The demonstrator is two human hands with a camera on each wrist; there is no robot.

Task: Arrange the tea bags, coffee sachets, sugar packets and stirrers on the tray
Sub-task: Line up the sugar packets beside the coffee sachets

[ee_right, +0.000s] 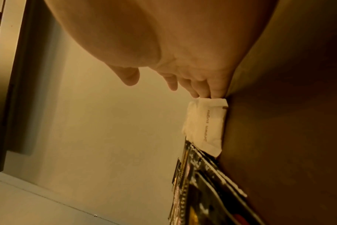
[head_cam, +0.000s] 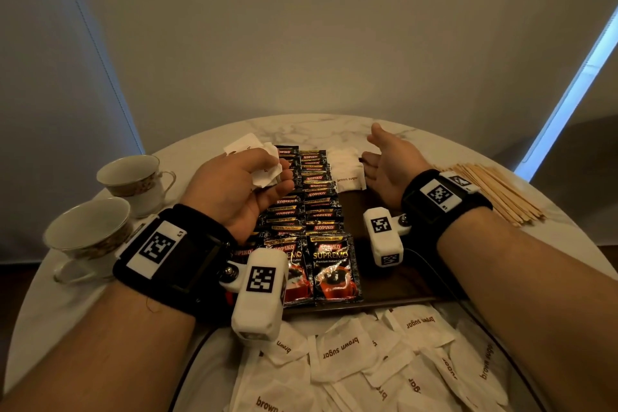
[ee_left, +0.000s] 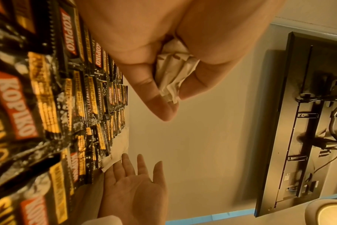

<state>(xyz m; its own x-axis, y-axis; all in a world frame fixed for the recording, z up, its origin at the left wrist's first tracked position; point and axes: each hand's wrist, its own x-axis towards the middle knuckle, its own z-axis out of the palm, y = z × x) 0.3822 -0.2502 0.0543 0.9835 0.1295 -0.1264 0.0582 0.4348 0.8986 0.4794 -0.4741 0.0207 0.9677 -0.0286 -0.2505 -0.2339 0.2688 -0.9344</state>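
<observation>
Overhead, the left hand [head_cam: 240, 184] grips a bunch of sugar packets [head_cam: 266, 165] above the coffee sachets [head_cam: 311, 207] that lie in overlapping rows on the tray [head_cam: 378, 281], probably stock for the row started at the far end. From the left wrist, fingers [ee_left: 156, 94] crumple that paper. From the right wrist, the right hand [ee_right: 183, 64], spread flat, edges a placed sugar packet [ee_right: 208, 124], seemingly squaring it beside the sachets.

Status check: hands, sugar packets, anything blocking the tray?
Left hand grips crumpled sugar packets. Right hand open beside sugar stack on tray. Nothing blocking.
</observation>
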